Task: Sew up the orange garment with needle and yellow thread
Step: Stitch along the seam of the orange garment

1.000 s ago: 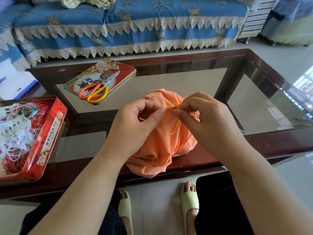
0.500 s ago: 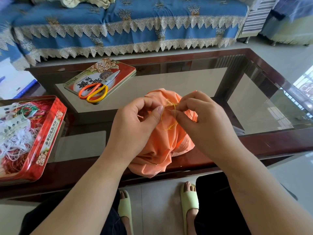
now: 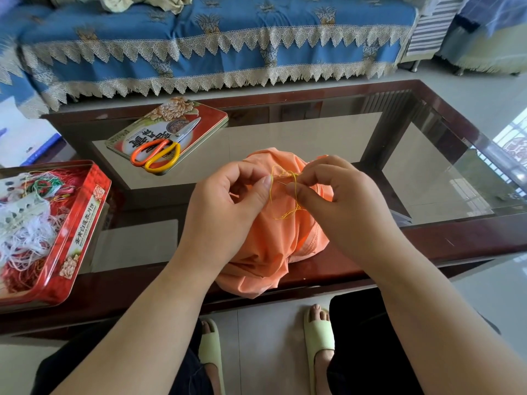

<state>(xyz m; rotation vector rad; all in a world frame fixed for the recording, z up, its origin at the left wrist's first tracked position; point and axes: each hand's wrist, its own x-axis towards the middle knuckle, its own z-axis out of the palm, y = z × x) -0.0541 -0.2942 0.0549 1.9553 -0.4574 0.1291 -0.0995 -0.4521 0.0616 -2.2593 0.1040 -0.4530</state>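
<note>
Fingers (image 3: 296, 192) of both hands, as before, pinching needle (image 3: 283, 183) and orange garment (image 3: 273, 240)

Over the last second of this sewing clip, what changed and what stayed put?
The yellow thread loop below the fingers got smaller as the right hand pulled it in. The left hand still pinches the orange garment at the stitch. Scissors, lid and thread tin did not move.
</note>
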